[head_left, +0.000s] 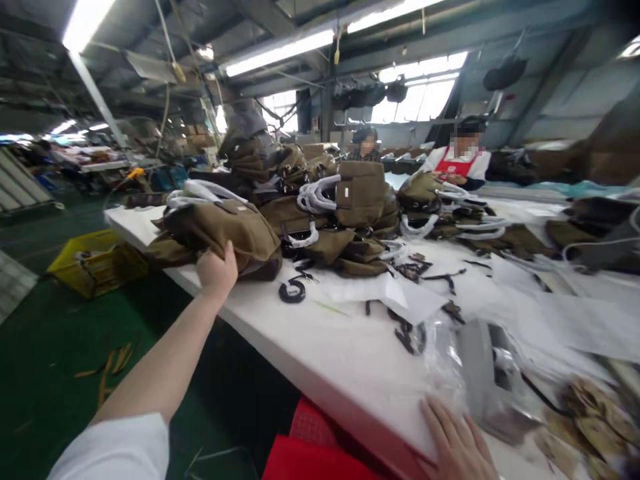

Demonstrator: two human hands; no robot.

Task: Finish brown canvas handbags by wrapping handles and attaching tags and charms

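Stretched out over the table's left end, my left hand (pixel 218 270) is closed on the lower edge of an olive-brown handbag (pixel 227 230) with dark trim and wrapped handles. Its fingertips are hidden under the fabric. My right hand (pixel 457 437) lies on the white table's (pixel 320 347) near edge, fingers spread, holding nothing. Just beyond it are crumpled clear plastic (pixel 443 353) and a grey metal device (pixel 493 380). A coiled black strap (pixel 292 291) lies near the handbag.
More olive bags (pixel 363 193) are heaped along the table. White papers (pixel 545 320), dark straps and tan pieces (pixel 595 420) lie to the right. A yellow crate (pixel 100 267) stands on the green floor; red material (pixel 315 460) sits below the table edge. Two people (pixel 457 163) are across the table.
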